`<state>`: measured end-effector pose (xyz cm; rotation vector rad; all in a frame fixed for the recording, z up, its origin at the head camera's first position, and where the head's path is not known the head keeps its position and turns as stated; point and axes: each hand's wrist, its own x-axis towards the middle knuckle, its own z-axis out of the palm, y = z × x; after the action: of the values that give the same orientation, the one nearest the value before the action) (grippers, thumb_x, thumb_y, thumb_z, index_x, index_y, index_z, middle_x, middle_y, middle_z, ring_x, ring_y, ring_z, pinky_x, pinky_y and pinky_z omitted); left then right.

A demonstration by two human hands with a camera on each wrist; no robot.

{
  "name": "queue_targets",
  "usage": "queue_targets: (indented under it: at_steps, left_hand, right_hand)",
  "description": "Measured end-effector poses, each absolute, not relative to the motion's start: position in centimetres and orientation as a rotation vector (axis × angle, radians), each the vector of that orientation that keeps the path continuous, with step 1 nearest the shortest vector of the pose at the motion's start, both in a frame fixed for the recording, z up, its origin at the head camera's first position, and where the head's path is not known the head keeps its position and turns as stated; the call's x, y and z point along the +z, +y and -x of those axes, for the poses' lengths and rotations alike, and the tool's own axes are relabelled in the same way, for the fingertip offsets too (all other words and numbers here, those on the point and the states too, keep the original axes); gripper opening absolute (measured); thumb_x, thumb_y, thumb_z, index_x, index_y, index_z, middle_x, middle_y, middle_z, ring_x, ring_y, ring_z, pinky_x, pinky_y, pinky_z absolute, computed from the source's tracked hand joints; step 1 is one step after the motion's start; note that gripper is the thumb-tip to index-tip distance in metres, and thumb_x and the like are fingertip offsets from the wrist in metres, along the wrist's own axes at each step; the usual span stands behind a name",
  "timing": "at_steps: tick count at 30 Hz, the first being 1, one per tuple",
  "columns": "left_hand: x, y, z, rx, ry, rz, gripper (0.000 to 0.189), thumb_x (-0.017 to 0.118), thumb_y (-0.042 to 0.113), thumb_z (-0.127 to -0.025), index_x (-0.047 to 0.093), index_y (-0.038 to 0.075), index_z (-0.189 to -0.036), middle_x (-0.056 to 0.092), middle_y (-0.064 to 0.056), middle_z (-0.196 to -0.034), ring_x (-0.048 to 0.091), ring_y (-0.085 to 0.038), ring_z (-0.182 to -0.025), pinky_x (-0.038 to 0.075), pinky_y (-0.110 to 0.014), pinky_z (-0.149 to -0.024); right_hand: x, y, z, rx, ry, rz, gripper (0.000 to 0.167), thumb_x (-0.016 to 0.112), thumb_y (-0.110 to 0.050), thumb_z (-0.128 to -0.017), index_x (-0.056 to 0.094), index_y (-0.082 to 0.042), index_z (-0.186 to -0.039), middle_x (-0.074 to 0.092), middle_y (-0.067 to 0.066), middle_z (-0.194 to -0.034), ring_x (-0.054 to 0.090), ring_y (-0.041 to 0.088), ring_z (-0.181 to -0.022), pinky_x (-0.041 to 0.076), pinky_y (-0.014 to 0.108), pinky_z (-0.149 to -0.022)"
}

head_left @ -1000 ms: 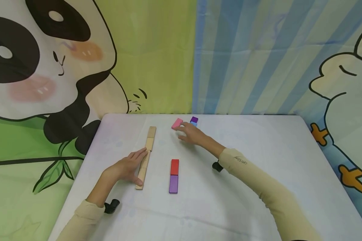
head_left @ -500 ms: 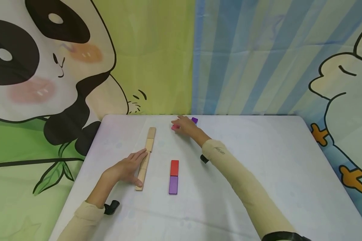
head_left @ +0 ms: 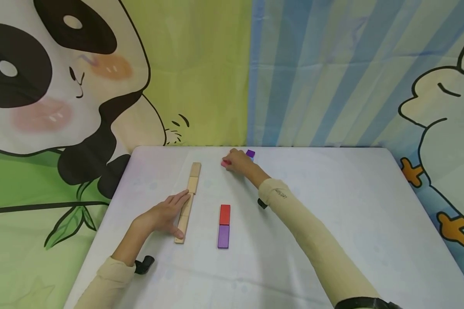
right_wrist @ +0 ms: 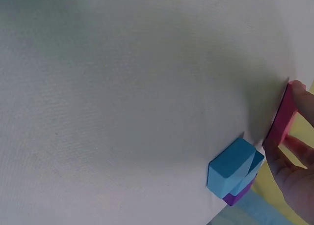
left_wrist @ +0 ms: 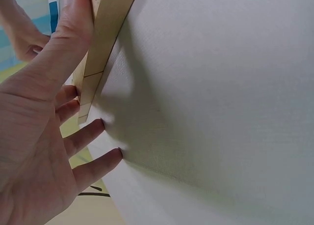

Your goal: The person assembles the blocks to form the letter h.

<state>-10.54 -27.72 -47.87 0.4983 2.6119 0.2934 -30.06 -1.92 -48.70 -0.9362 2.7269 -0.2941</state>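
My left hand (head_left: pixel 160 216) rests along the left side of a row of several plain wooden blocks (head_left: pixel 192 184). Its thumb touches the near part of the row, and its other fingers are spread in the left wrist view. At the far edge of the table, my right hand (head_left: pixel 241 163) pinches a pink block (right_wrist: pixel 284 114) between thumb and fingers; the block touches or nearly touches the tabletop. Beside it stand light blue blocks (right_wrist: pixel 230 166) with a dark purple block (right_wrist: pixel 240 193) behind them, partly hidden by my hand in the head view.
A red block (head_left: pixel 224 214) and a lighter purple block (head_left: pixel 223 237) lie end to end, right of the wooden row. The white table (head_left: pixel 332 206) ends at a cartoon-printed curtain (head_left: pixel 201 86). Both wrists carry small black cameras.
My right hand has moved left and away from me onto the pink block and now pinches it. The left hand and the wooden row have stayed in place.
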Motion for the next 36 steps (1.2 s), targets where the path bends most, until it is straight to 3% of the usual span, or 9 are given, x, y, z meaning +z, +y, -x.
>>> queue_targets:
  at_steps: [6,13,22,36]
  left_hand:
    - [-47.77,-27.71,10.53,0.294,2.622,-0.509,0.129,0.084,0.054,-0.059,0.014,0.003,-0.154,0.011,-0.013,-0.163,0.024,-0.04,-0.145,0.034,-0.06,-0.109]
    - [-47.76,-27.73,10.45,0.296,2.636,-0.52,0.128,0.083,0.054,-0.059,0.015,0.004,-0.154,0.013,-0.013,-0.163,0.026,-0.039,-0.144,0.035,-0.059,-0.108]
    - [-47.68,-27.64,10.38,0.291,2.638,-0.511,0.128,0.083,0.055,-0.058,0.015,0.004,-0.154,0.013,-0.013,-0.162,0.026,-0.039,-0.144,0.035,-0.059,-0.108]
    - [-47.59,-27.65,10.38,0.287,2.647,-0.525,0.127,0.084,0.054,-0.058,0.017,0.003,-0.153,0.015,-0.014,-0.162,0.027,-0.04,-0.143,0.035,-0.061,-0.107]
  right_hand:
    - [-48.28,-1.94,29.82,-0.294,2.724,0.952,0.042,0.065,-0.023,-0.093,0.06,-0.012,-0.134,0.059,0.013,-0.125,0.054,0.024,-0.108,0.044,0.039,-0.096]
    - [-48.46,-2.03,30.0,-0.242,2.739,1.052,0.028,0.065,-0.023,-0.093,0.067,-0.009,-0.117,0.065,0.01,-0.123,0.058,0.023,-0.113,0.044,0.039,-0.096]
    - [-48.85,-1.59,29.98,-0.258,2.744,1.023,0.04,0.064,-0.026,-0.094,0.061,-0.011,-0.13,0.059,0.01,-0.136,0.055,0.024,-0.123,0.041,0.039,-0.104]
    - [-49.19,-1.37,29.02,-0.279,2.819,1.088,0.037,0.063,-0.035,-0.093,0.065,-0.018,-0.126,0.064,0.001,-0.131,0.058,0.024,-0.105,0.048,0.032,-0.081]
